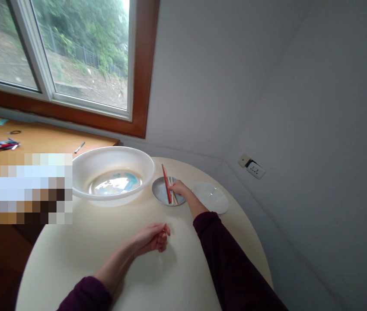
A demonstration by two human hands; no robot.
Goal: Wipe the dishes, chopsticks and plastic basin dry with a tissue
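Note:
My right hand (179, 188) reaches over a grey metal plate (159, 190), its fingers closed round light wooden chopsticks (171, 181). Against the fingertips, red chopsticks (165, 175) lie aslant, their upper ends passing beyond the plate's far rim. My fingers hide part of both sets. Nearer to me, my left hand (152, 238) is held over the table with its fingers curled in, and nothing shows in it. A clear white plastic basin (113, 196) stands left of the plate, with a shallow layer of liquid and blue patches visible in its bottom.
To the right of the metal plate lies a white translucent round dish or lid (214, 201) on the round cream table (105, 242). A wooden desk (47, 138) behind holds a pen (79, 147) and scattered small items. A wall socket (255, 169) is at right; a pixelated patch covers the left.

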